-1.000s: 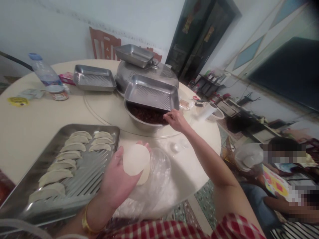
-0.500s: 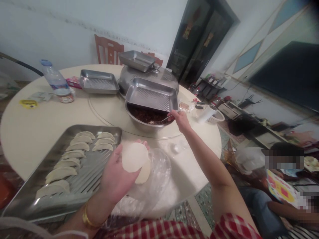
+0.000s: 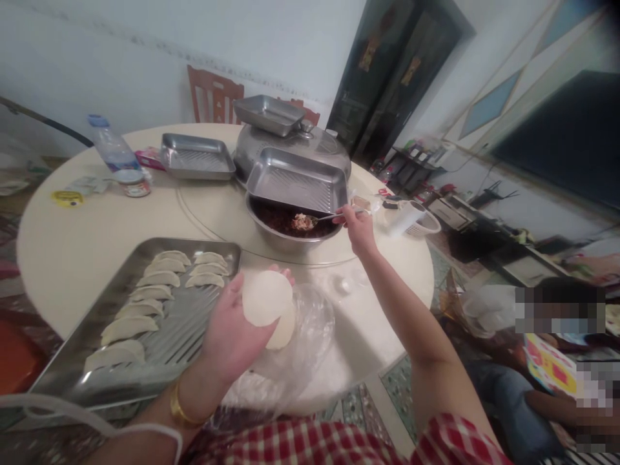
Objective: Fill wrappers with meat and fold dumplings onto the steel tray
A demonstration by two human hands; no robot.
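A round dumpling wrapper (image 3: 267, 298) rests on the palm and fingers of my left hand (image 3: 232, 339), thumb along its near edge. My right hand (image 3: 357, 231) grips the handle of a metal spoon (image 3: 328, 217). A clump of pale, pinkish filling (image 3: 303, 222) sits on the spoon's end, over the dark contents of a steel bowl (image 3: 290, 245). Beyond my left hand, another wrapper (image 3: 281, 331) lies by a clear plastic bag (image 3: 312, 323). Folded dumplings (image 3: 140, 326) stand in two rows in a large steel tray (image 3: 188, 358) to the left.
One steel tray (image 3: 298, 181) leans over the bowl's far side, in front of a large lidded pan (image 3: 329, 148). Another tray (image 3: 197, 158), a water bottle (image 3: 112, 148) and a jar (image 3: 133, 183) stand back left. A white basket (image 3: 426, 223) is at right; a person (image 3: 504, 394) sits beyond.
My right hand has lifted the spoon slightly, and a clump of filling now shows on it. My left hand still holds the wrapper. The whole view has shifted a little.
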